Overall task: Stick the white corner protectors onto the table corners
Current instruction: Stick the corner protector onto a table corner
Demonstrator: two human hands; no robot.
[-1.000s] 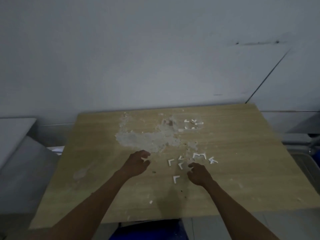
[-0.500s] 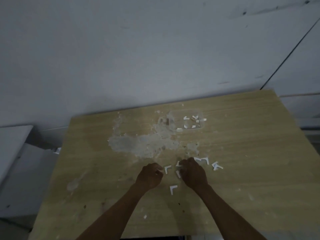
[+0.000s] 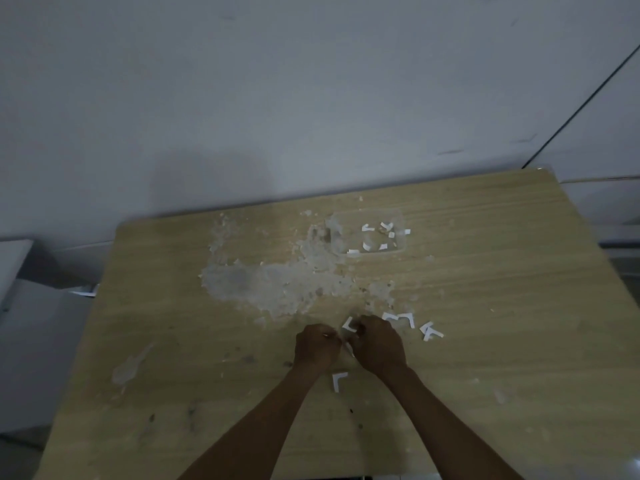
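Both hands sit knuckle to knuckle mid-table: the left hand [image 3: 317, 348] and right hand [image 3: 379, 344] are curled around a small white corner protector [image 3: 348, 346] pinched between them. Another L-shaped protector [image 3: 338, 380] lies just below them on the wooden table [image 3: 173, 341], more sit to the right [image 3: 431, 331], and scraps fill a clear tray [image 3: 367, 237].

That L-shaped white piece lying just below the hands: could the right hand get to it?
Probably yes: the L-shaped piece lies bare beside the right hand, nothing between, though both hands look busy.
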